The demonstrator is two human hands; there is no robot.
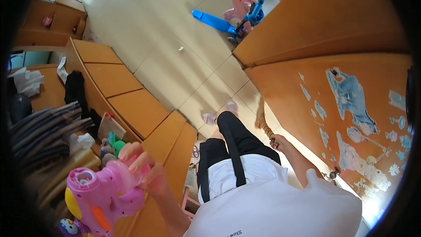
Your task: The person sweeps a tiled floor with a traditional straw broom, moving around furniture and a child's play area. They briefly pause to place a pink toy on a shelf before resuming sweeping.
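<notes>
My left hand (142, 166) is at the lower left, its fingers curled round the translucent pink part of a pink plastic toy (105, 188). The toy has a round open top, yellow and orange parts, and a small penguin figure (69, 227) by its lower end. It looks like a toy bubble gun, over the edge of the wooden cabinet. On the right, my right hand (279, 144) is closed round the bound handle of a straw broom (262, 120), whose bristles point away from me above the tiled floor. The palm sides of both hands are hidden.
Wooden drawers (138, 105) run along the left, with folded striped clothes (44, 131) and a green toy (116, 144) on top. A wooden door (302, 83) with torn stickers stands at right. A blue scooter (215, 21) and a white scrap (181, 48) are on the tiles (153, 30).
</notes>
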